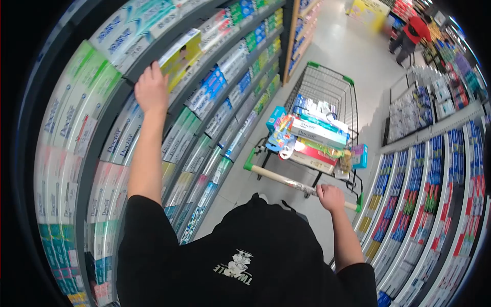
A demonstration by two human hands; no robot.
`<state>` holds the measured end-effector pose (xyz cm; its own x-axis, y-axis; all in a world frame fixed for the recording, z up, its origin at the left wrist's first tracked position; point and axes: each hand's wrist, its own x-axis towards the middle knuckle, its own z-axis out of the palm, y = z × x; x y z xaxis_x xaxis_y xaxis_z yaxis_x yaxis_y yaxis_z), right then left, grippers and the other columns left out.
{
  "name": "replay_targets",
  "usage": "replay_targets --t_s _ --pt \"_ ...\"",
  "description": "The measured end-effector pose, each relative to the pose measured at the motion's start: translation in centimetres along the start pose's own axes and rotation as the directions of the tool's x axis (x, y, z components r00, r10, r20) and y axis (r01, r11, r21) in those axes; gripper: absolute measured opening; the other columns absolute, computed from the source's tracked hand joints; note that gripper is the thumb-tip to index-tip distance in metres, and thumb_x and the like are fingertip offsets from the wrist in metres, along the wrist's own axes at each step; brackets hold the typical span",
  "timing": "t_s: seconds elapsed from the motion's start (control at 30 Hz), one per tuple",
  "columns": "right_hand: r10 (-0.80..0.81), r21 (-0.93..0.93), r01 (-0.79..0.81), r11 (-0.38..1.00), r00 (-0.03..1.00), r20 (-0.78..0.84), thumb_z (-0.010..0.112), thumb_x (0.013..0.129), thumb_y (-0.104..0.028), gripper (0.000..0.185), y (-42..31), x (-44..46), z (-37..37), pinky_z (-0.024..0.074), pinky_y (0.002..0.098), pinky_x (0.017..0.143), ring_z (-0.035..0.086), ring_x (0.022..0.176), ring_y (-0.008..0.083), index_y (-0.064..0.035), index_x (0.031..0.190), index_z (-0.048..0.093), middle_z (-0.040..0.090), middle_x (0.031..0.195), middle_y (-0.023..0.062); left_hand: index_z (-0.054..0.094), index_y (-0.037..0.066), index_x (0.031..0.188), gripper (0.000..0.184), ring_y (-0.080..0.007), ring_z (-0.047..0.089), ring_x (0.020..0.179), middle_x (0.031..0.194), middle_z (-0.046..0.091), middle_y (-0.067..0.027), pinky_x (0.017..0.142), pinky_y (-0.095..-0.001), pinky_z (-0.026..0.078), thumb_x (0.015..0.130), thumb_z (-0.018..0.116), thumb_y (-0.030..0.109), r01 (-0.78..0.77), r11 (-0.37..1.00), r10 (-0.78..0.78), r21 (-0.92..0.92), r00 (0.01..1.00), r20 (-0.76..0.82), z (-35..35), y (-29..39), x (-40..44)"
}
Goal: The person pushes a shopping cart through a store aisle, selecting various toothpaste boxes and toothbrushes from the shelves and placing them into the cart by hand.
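Observation:
My left hand reaches up to the shelf on the left, its fingers closed at the near end of a yellow box with a pale top. The thumb lies against the box's side, while the fingertips are partly hidden. Lower down, my right hand is wrapped around the cream handle of a shopping cart with green corners. Inside the cart are several packages, among them a white and teal Doctor box, a red and white box and a blue box.
Curved-looking shelves of toothpaste boxes run close along my left. More shelves of boxed goods stand at the right. The tiled aisle floor stretches ahead, and a person in a red top is farther off.

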<state>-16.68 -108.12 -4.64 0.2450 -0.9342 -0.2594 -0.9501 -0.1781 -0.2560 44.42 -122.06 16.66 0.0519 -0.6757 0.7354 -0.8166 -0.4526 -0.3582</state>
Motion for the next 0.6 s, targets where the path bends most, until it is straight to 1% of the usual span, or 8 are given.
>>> replay_targets --t_s 0.1,0.17,0.27,0.3,0.37,0.4,0.47,0.6 --pt "0.010 0.001 -0.010 1.000 0.999 0.037 0.048 0.105 -0.047 0.053 0.2 0.2 0.2 0.0546 0.0560 0.074 0.070 0.081 0.0427 -0.0074 0.078 0.070 0.072 0.081 0.0190 0.062 0.011 0.141 0.067 -0.0254 0.068 0.109 0.124 0.069 -0.0059 0.093 -0.0407 0.055 0.083 0.084 0.034 -0.176 0.976 0.151 -0.126 0.971 -0.188 -1.1 0.0 -0.4" --pt "0.010 0.013 -0.010 1.000 0.999 0.052 0.047 0.105 -0.048 0.054 0.0 0.3 -0.3 0.0546 0.0557 0.073 0.070 0.080 0.0417 -0.0077 0.077 0.070 0.072 0.081 0.0179 0.063 0.009 0.143 0.065 -0.0291 0.067 0.114 0.126 0.068 -0.0086 0.097 -0.0436 0.054 0.084 0.085 0.028 -0.269 0.928 0.197 -0.257 0.942 -0.273 -2.6 1.2 -1.1" --pt "0.014 0.005 -0.014 1.000 0.998 0.063 0.047 0.105 -0.048 0.055 0.1 0.4 -0.4 0.0548 0.0554 0.073 0.070 0.079 0.0403 -0.0087 0.076 0.071 0.072 0.080 0.0167 0.062 0.008 0.144 0.066 -0.0310 0.067 0.110 0.124 0.068 -0.0097 0.092 -0.0427 0.055 0.084 0.086 0.023 -0.276 0.874 0.214 -0.401 0.958 -0.193 -4.1 4.3 -3.6" --pt "0.022 0.002 -0.023 1.000 0.998 0.065 0.047 0.104 -0.049 0.054 0.0 0.4 -0.4 0.0553 0.0546 0.073 0.071 0.079 0.0395 -0.0088 0.077 0.072 0.072 0.079 0.0165 0.062 0.008 0.145 0.070 -0.0315 0.067 0.106 0.122 0.068 -0.0098 0.088 -0.0415 0.055 0.080 0.088 0.022 -0.304 0.834 0.250 -0.461 0.952 -0.176 -4.5 5.7 -4.5" --pt "0.031 -0.010 -0.031 0.999 0.997 0.067 0.048 0.103 -0.050 0.054 -0.1 0.5 -0.5 0.0564 0.0530 0.072 0.071 0.077 0.0380 -0.0091 0.077 0.073 0.072 0.078 0.0160 0.060 0.008 0.146 0.079 -0.0289 0.068 0.101 0.120 0.067 -0.0091 0.086 -0.0410 0.056 0.075 0.091 0.024 -0.336 0.763 0.318 -0.552 0.939 -0.133 -4.5 8.9 -7.1" --pt "0.037 -0.008 -0.037 0.999 0.997 0.068 0.048 0.103 -0.050 0.054 -0.1 0.4 -0.5 0.0564 0.0530 0.072 0.071 0.077 0.0377 -0.0091 0.077 0.073 0.072 0.078 0.0158 0.062 0.008 0.144 0.076 -0.0298 0.068 0.107 0.121 0.066 -0.0112 0.087 -0.0429 0.057 0.076 0.092 0.024 -0.307 0.718 0.330 -0.625 0.940 -0.083 -4.6 10.9 -8.8" --pt "0.044 -0.007 -0.044 0.999 0.997 0.065 0.048 0.103 -0.050 0.054 -0.1 0.4 -0.6 0.0564 0.0529 0.072 0.071 0.077 0.0371 -0.0091 0.077 0.073 0.073 0.078 0.0154 0.062 0.007 0.143 0.078 -0.0307 0.067 0.107 0.122 0.066 -0.0122 0.089 -0.0431 0.057 0.074 0.092 0.026 -0.270 0.586 0.409 -0.764 0.913 -0.008 -4.7 14.7 -11.1" --pt "0.073 -0.033 -0.069 0.997 0.991 0.112 0.045 0.105 -0.050 0.054 -0.2 0.4 -0.8 0.0558 0.0528 0.072 0.071 0.081 0.0367 -0.0108 0.081 0.073 0.073 0.082 0.0132 0.062 0.007 0.140 0.077 -0.0321 0.066 0.106 0.121 0.064 -0.0112 0.090 -0.0434 0.056 0.072 0.093 0.026 -0.225 0.435 0.468 -0.872 0.884 0.005 -5.7 22.0 -13.5"
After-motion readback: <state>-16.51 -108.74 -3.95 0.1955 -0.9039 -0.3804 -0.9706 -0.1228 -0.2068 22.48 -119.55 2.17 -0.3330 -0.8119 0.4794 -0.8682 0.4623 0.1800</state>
